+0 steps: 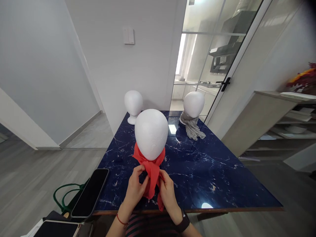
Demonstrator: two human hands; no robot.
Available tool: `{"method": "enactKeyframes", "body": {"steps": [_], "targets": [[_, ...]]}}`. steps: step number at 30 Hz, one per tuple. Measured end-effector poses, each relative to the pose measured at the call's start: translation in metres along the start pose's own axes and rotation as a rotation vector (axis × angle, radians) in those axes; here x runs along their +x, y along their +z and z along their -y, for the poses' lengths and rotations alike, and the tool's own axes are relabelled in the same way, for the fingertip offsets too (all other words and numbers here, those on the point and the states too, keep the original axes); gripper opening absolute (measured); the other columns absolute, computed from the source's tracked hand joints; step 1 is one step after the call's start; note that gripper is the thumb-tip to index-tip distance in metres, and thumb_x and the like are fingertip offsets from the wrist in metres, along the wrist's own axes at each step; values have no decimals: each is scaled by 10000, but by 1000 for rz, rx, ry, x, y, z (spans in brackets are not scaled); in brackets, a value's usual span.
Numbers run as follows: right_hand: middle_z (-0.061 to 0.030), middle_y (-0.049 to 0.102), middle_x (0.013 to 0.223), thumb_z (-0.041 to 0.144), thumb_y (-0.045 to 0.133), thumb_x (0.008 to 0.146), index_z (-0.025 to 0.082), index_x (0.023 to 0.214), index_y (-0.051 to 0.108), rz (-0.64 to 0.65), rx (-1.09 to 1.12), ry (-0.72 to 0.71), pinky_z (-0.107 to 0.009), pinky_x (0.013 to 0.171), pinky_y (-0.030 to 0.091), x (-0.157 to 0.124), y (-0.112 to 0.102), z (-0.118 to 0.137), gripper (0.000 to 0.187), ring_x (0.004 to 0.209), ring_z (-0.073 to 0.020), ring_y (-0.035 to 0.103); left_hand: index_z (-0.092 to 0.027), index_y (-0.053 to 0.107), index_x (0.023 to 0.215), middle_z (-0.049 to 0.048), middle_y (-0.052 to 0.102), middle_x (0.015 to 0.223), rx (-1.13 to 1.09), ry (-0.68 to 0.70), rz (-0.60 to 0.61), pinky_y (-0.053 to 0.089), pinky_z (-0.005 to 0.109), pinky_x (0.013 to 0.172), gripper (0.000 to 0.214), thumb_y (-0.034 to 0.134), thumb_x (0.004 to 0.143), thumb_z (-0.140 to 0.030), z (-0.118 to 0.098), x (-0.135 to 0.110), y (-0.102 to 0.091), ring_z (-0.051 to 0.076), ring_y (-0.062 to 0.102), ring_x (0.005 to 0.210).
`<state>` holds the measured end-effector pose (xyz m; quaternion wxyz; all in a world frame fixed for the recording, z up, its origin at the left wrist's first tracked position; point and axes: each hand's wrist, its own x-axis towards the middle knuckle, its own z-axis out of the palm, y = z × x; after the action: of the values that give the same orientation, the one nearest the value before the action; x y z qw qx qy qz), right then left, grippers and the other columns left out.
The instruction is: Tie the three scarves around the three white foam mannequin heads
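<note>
A white foam mannequin head [151, 133] stands near the front edge of the dark blue marble table [212, 174]. A red scarf [151, 164] is wrapped around its neck and hangs down in front. My left hand [135, 188] pinches the scarf's left side just below the knot. On the right side, my right hand [167, 190] grips the hanging red cloth. The scarf's tail drops between my hands to the table edge.
Two more white foam heads stand at the table's far end: a bare one [133, 104] on the left, one with a grey scarf [193, 126] on the right. A black phone [90, 192] lies at the front left corner. Shelves [283, 125] stand on the right.
</note>
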<state>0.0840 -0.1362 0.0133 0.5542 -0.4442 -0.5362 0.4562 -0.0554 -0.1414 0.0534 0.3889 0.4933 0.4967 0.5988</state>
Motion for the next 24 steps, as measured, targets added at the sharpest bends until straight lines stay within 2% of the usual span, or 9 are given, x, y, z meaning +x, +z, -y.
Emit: {"method": "enactKeyframes", "body": {"steps": [3,5,7,9,11,14,20,24], "targets": [[-65,659,1014,189,401,860,187,1046,629,10,-15,-1,-282,815,472,-1,0,4,294,892,-172,610,-223,631,908,50,632,997,308,239,184,387,360,964,177,632,744,-154,4,7,-1,223,554,1005],[-61,660,1021,198,404,866,191,1080,617,12,-5,7,-281,809,469,-2,-1,4,302,875,-169,608,-223,604,1028,54,626,1080,556,424,295,367,409,982,256,491,824,-116,7,10,-3,220,536,1056],[-60,662,1019,210,405,872,195,1108,606,14,21,19,-288,814,468,-3,-1,4,311,851,-167,608,-205,555,1137,69,617,1121,797,568,313,361,420,978,357,403,844,-68,11,11,-4,208,536,1056],[-58,664,1010,213,405,870,198,1112,606,1,49,19,-301,839,461,-3,-1,3,314,849,-169,609,-180,538,1165,81,619,1119,986,652,287,362,407,966,390,389,833,-39,14,11,-4,205,536,1047],[-56,662,1013,206,406,864,204,1094,614,-20,70,5,-304,864,452,-2,-2,2,309,892,-175,606,-172,543,1161,80,627,1113,1113,688,272,363,398,947,399,394,821,-26,16,10,-2,216,519,1062],[-50,650,1043,192,416,852,210,1027,635,-46,94,-22,-294,894,434,0,-3,1,280,982,-180,585,-174,563,1134,77,633,1102,1195,665,242,373,395,902,369,412,824,-43,16,10,1,240,487,1063],[-39,645,1050,237,448,859,215,905,637,-80,203,-61,-295,941,398,6,-2,7,195,1019,-175,568,-149,573,1084,96,581,1102,1195,563,220,368,403,884,313,422,827,-53,10,13,11,257,448,1028],[-39,642,1070,247,505,835,212,866,648,-71,260,-48,-306,972,371,5,-2,14,151,1044,-186,560,-157,558,1086,87,578,1075,1117,544,229,362,399,894,291,411,850,-73,6,17,13,254,434,1069]]}}
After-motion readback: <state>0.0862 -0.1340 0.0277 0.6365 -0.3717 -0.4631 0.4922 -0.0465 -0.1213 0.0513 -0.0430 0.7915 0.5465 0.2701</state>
